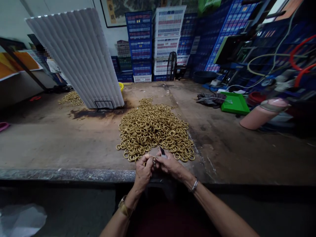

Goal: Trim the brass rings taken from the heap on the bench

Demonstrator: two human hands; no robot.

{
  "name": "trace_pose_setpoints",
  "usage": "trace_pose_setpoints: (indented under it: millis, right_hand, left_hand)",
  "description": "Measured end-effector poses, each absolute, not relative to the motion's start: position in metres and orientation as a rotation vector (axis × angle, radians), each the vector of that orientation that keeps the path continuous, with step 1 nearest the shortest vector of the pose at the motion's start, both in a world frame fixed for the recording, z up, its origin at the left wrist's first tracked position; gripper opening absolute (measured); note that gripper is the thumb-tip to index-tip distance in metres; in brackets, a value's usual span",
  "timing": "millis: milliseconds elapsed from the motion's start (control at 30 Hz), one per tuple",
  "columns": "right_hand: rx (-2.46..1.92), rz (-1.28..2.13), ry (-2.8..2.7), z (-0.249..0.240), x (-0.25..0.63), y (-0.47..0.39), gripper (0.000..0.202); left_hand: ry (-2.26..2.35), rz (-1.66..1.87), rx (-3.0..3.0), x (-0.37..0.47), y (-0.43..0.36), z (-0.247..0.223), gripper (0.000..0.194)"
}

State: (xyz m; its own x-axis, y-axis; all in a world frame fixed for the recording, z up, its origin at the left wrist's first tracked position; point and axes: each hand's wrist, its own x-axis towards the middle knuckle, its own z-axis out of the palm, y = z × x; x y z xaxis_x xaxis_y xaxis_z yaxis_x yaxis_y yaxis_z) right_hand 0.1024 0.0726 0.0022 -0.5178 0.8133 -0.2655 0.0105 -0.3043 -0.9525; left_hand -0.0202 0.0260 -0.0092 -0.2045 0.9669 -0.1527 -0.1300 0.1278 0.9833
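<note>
A large heap of brass-coloured rings [153,128] lies on the worktable [74,141] right in front of me. At the heap's near edge, my left hand [143,170] is closed, pinching a brass-coloured ring [154,158] between thumb and fingers. My right hand [172,167] meets it there, its fingers closed around a small tool [162,152] with a black end and a pale grey part, perhaps a knife. The fingertips of both hands touch or nearly touch around the ring. Much of the tool and ring is hidden by the fingers.
A tall white corrugated panel [79,59] stands on the table at left, with a smaller ring pile [71,98] behind it. A green tray [235,102], a pink cylinder [261,113] and a dark crumpled item [209,99] lie right. Stacked crates [139,42] stand behind.
</note>
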Motion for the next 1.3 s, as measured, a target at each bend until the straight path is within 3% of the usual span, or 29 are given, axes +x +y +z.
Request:
trace_pose_setpoints:
  millis: [167,433,967,1300]
  right_hand:
    - [-1.113,1.961,-1.215,0.002,0.102,0.073,0.027]
    - [-1.187,1.695,-1.398,-0.005,0.101,0.078,0.021]
    - [-1.131,1.729,-1.381,0.003,0.1,0.076,0.015]
    - [-1.176,0.956,-2.056,-0.008,0.109,0.073,0.013]
  left_hand:
    - [1.341,1.321,0.946,-0.019,0.023,-0.011,0.025]
    - [1.334,1.152,0.939,-0.02,0.023,-0.004,0.031]
    - [1.064,1.133,0.704,-0.021,0.021,-0.003,0.034]
    - [1.096,1.196,0.751,-0.023,0.023,-0.003,0.033]
